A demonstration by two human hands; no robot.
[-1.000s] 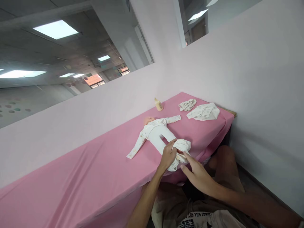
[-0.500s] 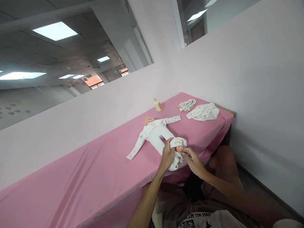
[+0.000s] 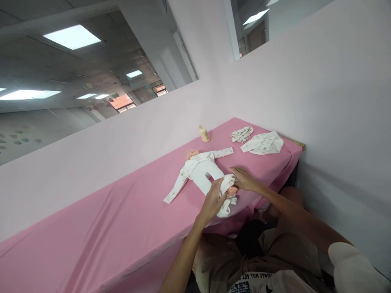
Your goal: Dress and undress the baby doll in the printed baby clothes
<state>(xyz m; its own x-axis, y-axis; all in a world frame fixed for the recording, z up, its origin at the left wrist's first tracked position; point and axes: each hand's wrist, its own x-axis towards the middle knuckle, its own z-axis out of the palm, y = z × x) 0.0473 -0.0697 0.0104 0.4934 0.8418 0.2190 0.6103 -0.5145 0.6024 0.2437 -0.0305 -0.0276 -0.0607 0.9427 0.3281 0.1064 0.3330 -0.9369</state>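
A doll [image 3: 192, 154] in a white printed long-sleeved top [image 3: 195, 163] and white leggings lies on its back, its legs towards me. White printed baby trousers [image 3: 225, 209] are bunched around its lower legs, and a bare doll foot [image 3: 232, 191] pokes out of the gathered cloth. My left hand [image 3: 212, 200] grips this cloth from the left, thumb by the foot. On the far right side of the bunched cloth is my right hand [image 3: 245, 179], fingers stretched out to the left, touching or very near the fabric's edge.
The doll lies on a table with a pink cloth [image 3: 128, 228], whose front edge hangs before my lap. A pump bottle [image 3: 204, 134] stands beyond the doll. Two folded white garments, a small one [image 3: 241, 134] and a larger one [image 3: 263, 143], lie at the back right by the wall.
My right hand has moved from the doll's foot up to the far side of the bunched cloth, its fingers straightening. My left hand keeps its grip, and the cloth has shifted around the foot.
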